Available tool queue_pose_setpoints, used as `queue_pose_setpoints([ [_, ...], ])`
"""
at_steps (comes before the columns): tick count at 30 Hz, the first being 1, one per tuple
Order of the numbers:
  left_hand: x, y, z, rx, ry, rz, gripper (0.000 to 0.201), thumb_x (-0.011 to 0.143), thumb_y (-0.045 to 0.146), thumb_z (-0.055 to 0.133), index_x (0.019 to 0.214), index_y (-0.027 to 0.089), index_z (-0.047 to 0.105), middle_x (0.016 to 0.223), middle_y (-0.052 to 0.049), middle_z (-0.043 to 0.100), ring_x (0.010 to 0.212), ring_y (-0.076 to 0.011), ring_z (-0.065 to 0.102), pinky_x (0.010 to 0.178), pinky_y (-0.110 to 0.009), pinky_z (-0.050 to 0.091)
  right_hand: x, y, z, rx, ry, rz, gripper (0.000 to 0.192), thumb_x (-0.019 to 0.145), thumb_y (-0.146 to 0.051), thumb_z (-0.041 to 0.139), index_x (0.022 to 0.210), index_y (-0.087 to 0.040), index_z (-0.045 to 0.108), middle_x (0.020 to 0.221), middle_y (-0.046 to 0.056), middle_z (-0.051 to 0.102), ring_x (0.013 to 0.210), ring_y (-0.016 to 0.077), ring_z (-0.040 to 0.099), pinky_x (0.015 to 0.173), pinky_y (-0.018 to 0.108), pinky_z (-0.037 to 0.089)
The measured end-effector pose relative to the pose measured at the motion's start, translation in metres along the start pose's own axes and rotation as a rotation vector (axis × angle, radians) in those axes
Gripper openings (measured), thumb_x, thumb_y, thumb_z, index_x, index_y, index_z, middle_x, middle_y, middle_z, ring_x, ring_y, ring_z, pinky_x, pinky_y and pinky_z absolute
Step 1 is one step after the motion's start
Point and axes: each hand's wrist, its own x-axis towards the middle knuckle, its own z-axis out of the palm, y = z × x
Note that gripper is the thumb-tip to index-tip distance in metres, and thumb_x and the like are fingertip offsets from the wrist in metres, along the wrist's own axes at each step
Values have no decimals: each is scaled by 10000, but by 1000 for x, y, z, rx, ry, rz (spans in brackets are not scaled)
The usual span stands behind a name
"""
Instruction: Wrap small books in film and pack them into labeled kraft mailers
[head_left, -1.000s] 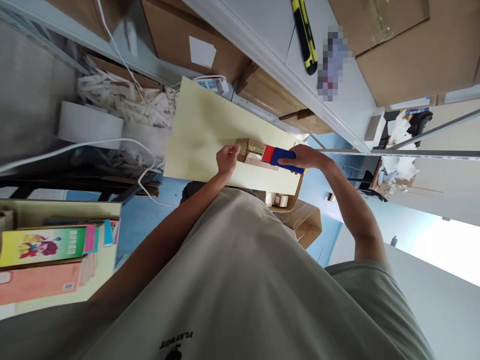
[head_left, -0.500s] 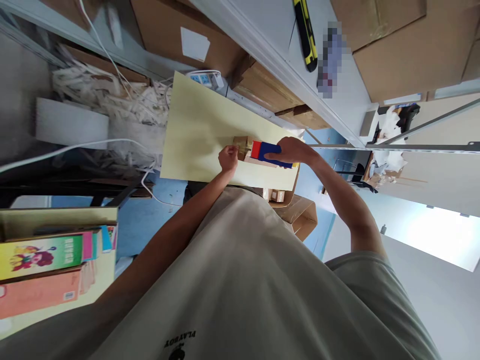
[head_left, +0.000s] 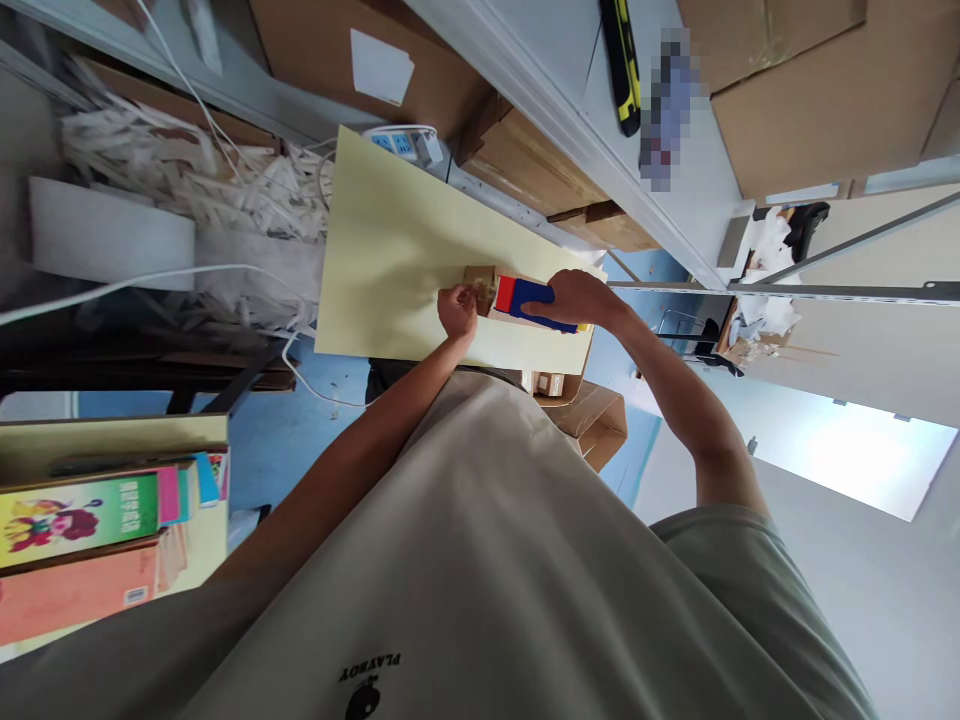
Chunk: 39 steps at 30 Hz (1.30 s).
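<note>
The left hand [head_left: 456, 310] sits nearest, fingers curled and pressed on the near end of a small brown box [head_left: 480, 287] lying on the pale yellow tabletop [head_left: 390, 250]. Just beyond, the right hand [head_left: 581, 298] is wrapped tight around a blue and red tape dispenser [head_left: 525, 297] riding on the box. Taping goes best with the box pinned flat and the dispenser drawn straight, kept low.

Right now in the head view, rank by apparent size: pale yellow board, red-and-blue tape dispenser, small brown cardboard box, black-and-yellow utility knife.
1. Pale yellow board, by far the largest.
2. Red-and-blue tape dispenser and black-and-yellow utility knife: look alike; the right hand covers part of the dispenser, so unranked.
3. Small brown cardboard box, mostly hidden by the left hand.
</note>
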Motion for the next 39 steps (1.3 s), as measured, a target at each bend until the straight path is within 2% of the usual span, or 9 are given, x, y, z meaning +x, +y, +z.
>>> queue_pose_setpoints([
  [5,3,-9,1,34,-19,-33,94,965,309,828,967,230,777,1023,-98,784,1044,-295,789,1034,-417,604,-3,-5,-3,44,-11,14,691,1044,-786,682,1135,-119,839,913,191,831,957,351,805,820,400,551],
  [10,9,-19,-11,83,-53,-88,474,868,146,854,1323,174,723,1225,-157,790,1182,-335,783,1117,-475,597,-2,-1,0,25,-22,14,704,1048,-796,666,1082,-118,852,856,186,819,905,354,810,794,414,561],
  [12,7,-18,-13,17,-148,37,508,910,178,838,1402,182,711,1316,-168,763,1208,-321,769,1110,-459,608,-2,3,3,32,-29,18,683,1063,-775,660,1069,-120,851,847,179,823,878,338,810,788,408,565],
  [16,-6,-4,-3,-7,-422,448,688,935,426,939,1542,242,672,1415,-177,664,1336,-363,692,1154,-505,598,-5,5,7,66,-46,24,615,1086,-714,660,1060,-129,848,862,166,836,857,308,811,791,387,568],
  [20,-6,7,9,128,-505,645,577,846,557,1010,1258,226,781,1240,-161,645,1255,-402,675,1137,-565,600,-9,2,10,14,-10,17,682,1057,-768,656,1157,-120,842,926,194,846,945,350,816,824,400,573],
  [25,8,8,0,220,-565,643,259,928,343,887,1150,246,796,1198,-140,653,1154,-316,676,1140,-495,615,-7,7,18,-65,22,28,728,1037,-775,651,1268,-106,825,1057,243,856,1073,405,808,864,417,573],
  [30,9,15,-11,250,-623,585,478,809,175,933,1262,241,796,1262,-106,644,1159,-294,680,1200,-517,605,4,40,33,-29,-38,40,728,1016,-799,681,1208,-116,845,1017,226,865,1024,389,823,850,427,589],
  [35,10,24,-15,185,-635,479,535,718,193,1041,1200,227,813,1228,-80,652,1147,-296,688,1276,-554,558,35,75,56,53,-101,31,743,982,-813,758,1183,-104,851,957,211,863,928,350,831,836,425,609],
  [39,7,26,-21,252,-633,506,555,740,261,1058,1241,239,821,1229,-92,675,1163,-313,716,1208,-534,602,63,82,77,29,-92,-3,707,1017,-738,769,1279,-85,833,1023,222,870,958,346,832,831,402,598],
])
